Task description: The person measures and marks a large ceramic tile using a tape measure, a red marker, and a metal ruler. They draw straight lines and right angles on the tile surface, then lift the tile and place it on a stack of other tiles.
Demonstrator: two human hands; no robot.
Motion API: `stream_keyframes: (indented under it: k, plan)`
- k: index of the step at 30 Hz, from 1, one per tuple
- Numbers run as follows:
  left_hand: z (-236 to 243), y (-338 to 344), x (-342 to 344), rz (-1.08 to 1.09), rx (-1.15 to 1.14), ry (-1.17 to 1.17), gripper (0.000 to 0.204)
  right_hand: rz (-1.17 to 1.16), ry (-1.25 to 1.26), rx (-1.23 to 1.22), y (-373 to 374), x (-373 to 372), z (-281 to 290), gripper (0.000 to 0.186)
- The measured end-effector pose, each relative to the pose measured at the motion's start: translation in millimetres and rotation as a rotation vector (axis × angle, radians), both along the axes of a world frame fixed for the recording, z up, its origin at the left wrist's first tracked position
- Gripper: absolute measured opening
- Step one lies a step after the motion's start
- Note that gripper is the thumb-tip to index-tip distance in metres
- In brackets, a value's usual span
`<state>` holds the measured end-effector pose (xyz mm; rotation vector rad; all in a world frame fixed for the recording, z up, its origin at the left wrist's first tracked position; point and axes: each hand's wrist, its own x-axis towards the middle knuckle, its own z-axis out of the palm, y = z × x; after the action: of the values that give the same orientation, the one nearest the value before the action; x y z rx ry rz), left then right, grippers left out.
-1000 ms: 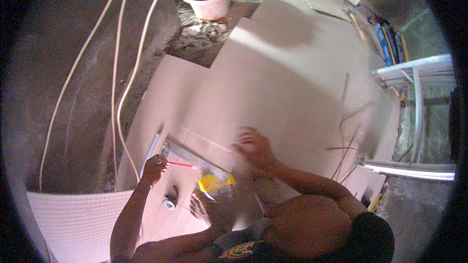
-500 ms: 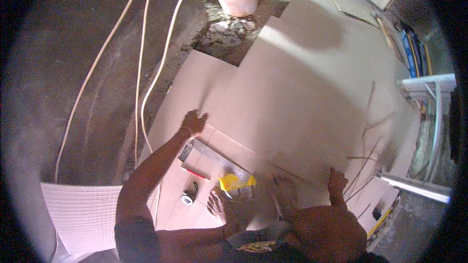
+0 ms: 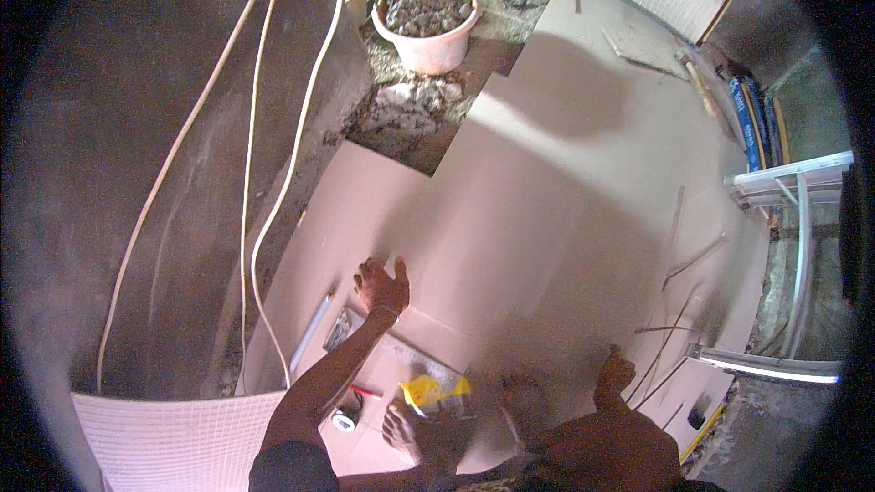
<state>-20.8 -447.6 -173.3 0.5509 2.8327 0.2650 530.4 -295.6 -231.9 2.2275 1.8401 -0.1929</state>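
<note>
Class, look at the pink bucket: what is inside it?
The bucket holds grey rubble or mortar, heaped near its rim. Anything beneath that surface, and the bucket's bottom, is covered.

A crumpled yellow packet (image 3: 436, 391) lies on the pale board (image 3: 547, 219) near the person's bare foot (image 3: 410, 424), its printing too blurred to make out. Blue wrapped bundles (image 3: 755, 128) lean at the far right. No signs or screens show.

Bare pink board (image 3: 547, 219) is lying open mid-frame; thin wooden strips (image 3: 679, 264) are crowding the right, a rubble-filled pink bucket (image 3: 427, 25) blocking the top.
</note>
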Motion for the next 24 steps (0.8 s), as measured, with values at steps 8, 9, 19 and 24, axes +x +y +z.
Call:
stream_keyframes:
  k: [8, 9, 19, 24]
  plan:
    - [16, 11, -3, 0.126, -0.080, -0.131, 0.087, -0.082, 0.089, -0.038, 0, -13, 17, 0.038]
    - [13, 11, -6, 0.125, -0.105, -0.134, 0.087, -0.050, 0.065, -0.100, 1, -13, 24, 0.037]
    - [-8, -27, -76, -0.592, 0.020, 0.056, 0.030, 0.202, 0.446, -0.173, 35, 19, 69, 0.039]
    - [36, -8, -111, -0.716, -0.115, 0.021, 0.028, -0.617, 1.482, -0.175, 52, -3, 122, 0.048]
